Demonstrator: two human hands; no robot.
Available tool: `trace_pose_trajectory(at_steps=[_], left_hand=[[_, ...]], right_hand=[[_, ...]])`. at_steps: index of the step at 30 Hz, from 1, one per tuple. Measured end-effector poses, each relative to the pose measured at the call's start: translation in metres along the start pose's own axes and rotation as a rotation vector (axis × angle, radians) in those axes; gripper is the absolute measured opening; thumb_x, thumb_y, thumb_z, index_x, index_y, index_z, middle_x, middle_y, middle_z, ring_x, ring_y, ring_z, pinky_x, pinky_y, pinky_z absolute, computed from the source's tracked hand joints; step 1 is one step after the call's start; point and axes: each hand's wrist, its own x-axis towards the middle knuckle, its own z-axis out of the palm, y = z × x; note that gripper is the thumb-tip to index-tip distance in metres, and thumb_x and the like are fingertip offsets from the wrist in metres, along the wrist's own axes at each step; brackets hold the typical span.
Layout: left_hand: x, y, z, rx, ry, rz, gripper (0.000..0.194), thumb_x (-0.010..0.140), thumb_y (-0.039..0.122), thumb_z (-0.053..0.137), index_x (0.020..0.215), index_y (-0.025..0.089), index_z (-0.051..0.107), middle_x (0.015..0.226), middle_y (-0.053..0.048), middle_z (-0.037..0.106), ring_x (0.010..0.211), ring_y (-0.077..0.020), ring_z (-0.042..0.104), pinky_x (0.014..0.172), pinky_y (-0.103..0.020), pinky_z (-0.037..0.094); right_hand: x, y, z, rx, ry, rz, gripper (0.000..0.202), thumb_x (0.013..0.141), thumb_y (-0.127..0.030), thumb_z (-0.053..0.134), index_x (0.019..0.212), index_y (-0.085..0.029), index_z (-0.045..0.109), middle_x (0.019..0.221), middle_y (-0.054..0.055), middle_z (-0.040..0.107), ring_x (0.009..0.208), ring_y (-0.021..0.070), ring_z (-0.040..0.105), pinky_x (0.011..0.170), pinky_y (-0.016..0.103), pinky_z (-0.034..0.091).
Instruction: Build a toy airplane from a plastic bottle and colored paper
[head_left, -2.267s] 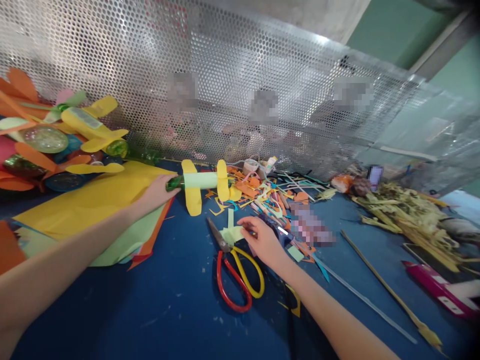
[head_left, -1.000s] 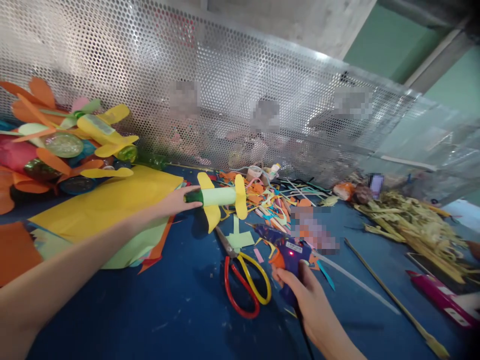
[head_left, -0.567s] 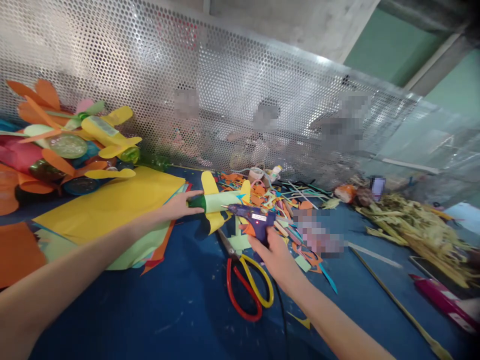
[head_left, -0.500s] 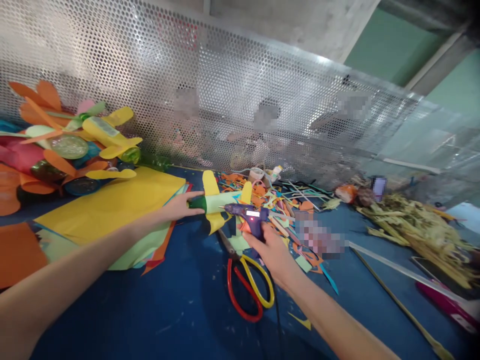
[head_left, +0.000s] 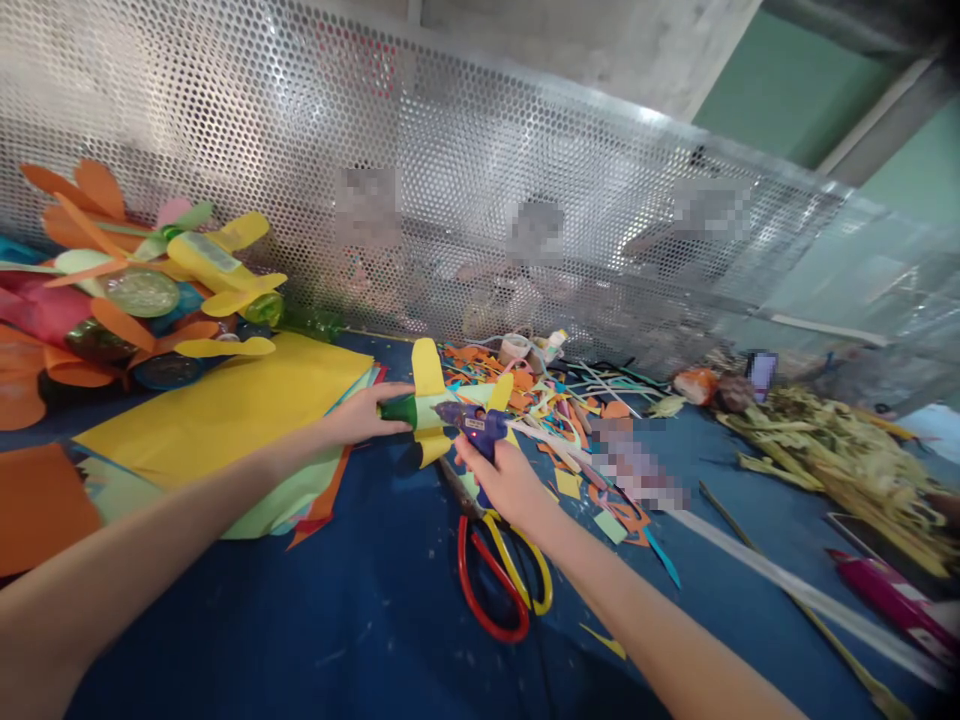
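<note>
My left hand (head_left: 370,411) is closed round the green end of a bottle craft (head_left: 431,412), which is wrapped in pale green paper and has yellow paper fins. In my right hand (head_left: 506,480) is a purple glue gun (head_left: 480,425) with a long clear glue stick (head_left: 720,535) trailing from its back. The nozzle points left, at the pale green wrap; whether it touches is too small to tell. Just below the gun lie scissors (head_left: 499,570) with one red and one yellow handle, their blades pointing up and left.
Coloured paper sheets (head_left: 247,400) are stacked at left. Behind them sit finished-looking bottle crafts with paper fins (head_left: 217,265). Paper scraps (head_left: 547,400) spread beyond the gun. Dry plant strips (head_left: 855,440) and a magenta tube (head_left: 892,600) lie at right. A perforated metal screen (head_left: 450,180) stands behind.
The glue gun in my right hand has moved left and slightly up along the craft, and its glue stick has swung with it. My left hand has barely moved.
</note>
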Motion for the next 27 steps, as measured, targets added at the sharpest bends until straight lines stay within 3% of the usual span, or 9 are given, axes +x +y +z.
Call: trace_pose_trajectory(at_steps=[7, 16, 22, 27], left_hand=[[-0.001, 0.0, 0.001, -0.006, 0.008, 0.016, 0.06, 0.064, 0.041, 0.069, 0.12, 0.024, 0.054, 0.128, -0.007, 0.052, 0.118, -0.0269, 0.046, 0.102, -0.042, 0.033], [-0.001, 0.003, -0.001, 0.018, -0.005, 0.036, 0.06, 0.065, 0.04, 0.069, 0.121, 0.025, 0.054, 0.129, -0.007, 0.052, 0.118, -0.0278, 0.046, 0.102, -0.042, 0.033], [-0.002, 0.003, -0.001, 0.028, -0.002, 0.047, 0.058, 0.066, 0.041, 0.068, 0.12, 0.025, 0.055, 0.128, -0.006, 0.052, 0.117, -0.0259, 0.047, 0.102, -0.041, 0.033], [-0.001, 0.003, -0.001, 0.019, -0.002, 0.068, 0.059, 0.066, 0.042, 0.068, 0.12, 0.02, 0.055, 0.127, -0.01, 0.052, 0.116, -0.0261, 0.048, 0.1, -0.04, 0.035]], right_hand=[[0.003, -0.005, 0.008, -0.062, 0.012, -0.056, 0.038, 0.083, -0.048, 0.043, 0.069, -0.018, 0.062, 0.061, 0.003, 0.057, 0.063, 0.0179, 0.055, 0.06, 0.027, 0.04], [0.004, -0.001, 0.006, -0.047, 0.047, -0.023, 0.039, 0.082, -0.051, 0.042, 0.063, -0.019, 0.056, 0.046, -0.001, 0.049, 0.048, 0.0159, 0.05, 0.049, 0.026, 0.037], [0.005, 0.006, 0.011, 0.01, 0.009, 0.008, 0.042, 0.081, -0.056, 0.041, 0.07, -0.019, 0.056, 0.058, 0.002, 0.058, 0.046, 0.0145, 0.054, 0.046, 0.025, 0.039], [0.003, 0.002, 0.017, 0.042, -0.034, 0.017, 0.042, 0.081, -0.058, 0.041, 0.07, -0.019, 0.054, 0.056, 0.001, 0.056, 0.046, 0.0149, 0.056, 0.045, 0.025, 0.039]])
